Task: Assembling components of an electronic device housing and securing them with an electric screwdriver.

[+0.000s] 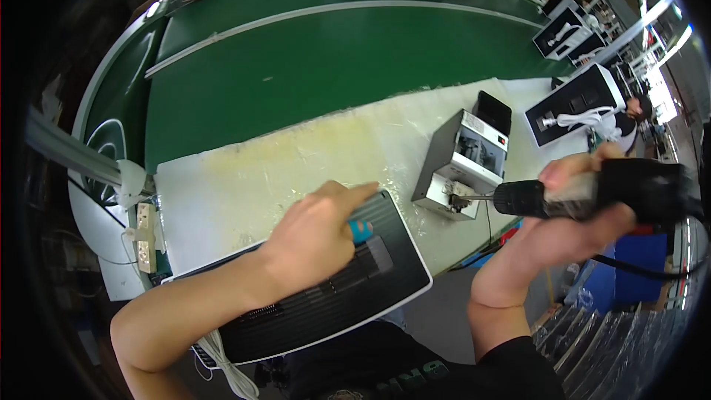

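Note:
A black ribbed panel with a white rim [404, 252], part of a long flat appliance, lies close to my body. My left hand [315, 237] rests over it, index finger stretched toward its far right corner and the other fingers partly hidden. Something teal [361, 232] shows beside those fingers; I cannot tell if it is worn or loose. My right hand [570, 192] is wrapped round a black electric screwdriver [518, 198], held level with its bit pointing left. The bit's tip is at the front opening of a grey box-shaped screw feeder [437, 163].
A pale, plastic-covered mat [222, 178] lies on the green bench [311, 59]. Similar black-and-white units [574, 104] with bundled white cables stand at right and back. A power strip [146, 237] is at left. A white cable [229, 370] hangs near me. Blue bins [626, 267] stand below right.

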### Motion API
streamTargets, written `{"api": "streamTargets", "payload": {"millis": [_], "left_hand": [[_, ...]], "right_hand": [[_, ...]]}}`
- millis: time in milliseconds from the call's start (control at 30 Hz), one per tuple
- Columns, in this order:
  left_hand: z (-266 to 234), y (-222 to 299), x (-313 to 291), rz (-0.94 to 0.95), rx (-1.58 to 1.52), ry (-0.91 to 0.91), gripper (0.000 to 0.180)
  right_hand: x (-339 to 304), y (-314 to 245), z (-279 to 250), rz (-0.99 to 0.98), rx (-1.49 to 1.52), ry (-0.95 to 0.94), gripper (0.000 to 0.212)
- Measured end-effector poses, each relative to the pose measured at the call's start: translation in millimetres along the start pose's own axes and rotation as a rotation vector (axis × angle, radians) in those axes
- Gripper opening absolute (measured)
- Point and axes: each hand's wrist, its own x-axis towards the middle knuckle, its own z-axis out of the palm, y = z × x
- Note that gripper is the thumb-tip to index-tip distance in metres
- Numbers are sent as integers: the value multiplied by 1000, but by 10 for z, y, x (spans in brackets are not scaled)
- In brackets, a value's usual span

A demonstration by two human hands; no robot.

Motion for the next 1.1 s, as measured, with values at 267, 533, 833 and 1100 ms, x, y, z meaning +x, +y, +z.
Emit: {"api": "streamTargets", "payload": {"millis": [267, 533, 833, 1100], "left_hand": [[-61, 124, 317, 0, 16, 25, 46], [-606, -210, -581, -113, 53, -78, 47], [-406, -473, -742, -34, -70, 41, 40], [-395, -521, -783, -43, -77, 41, 40]], "right_hand": [[-421, 945, -806, -248, -437, -4, 54], [-198, 417, -649, -118, -434, -43, 67], [-159, -499, 828, 215, 353, -343, 78], [-378, -441, 1188, 180, 115, -457, 88]]}}
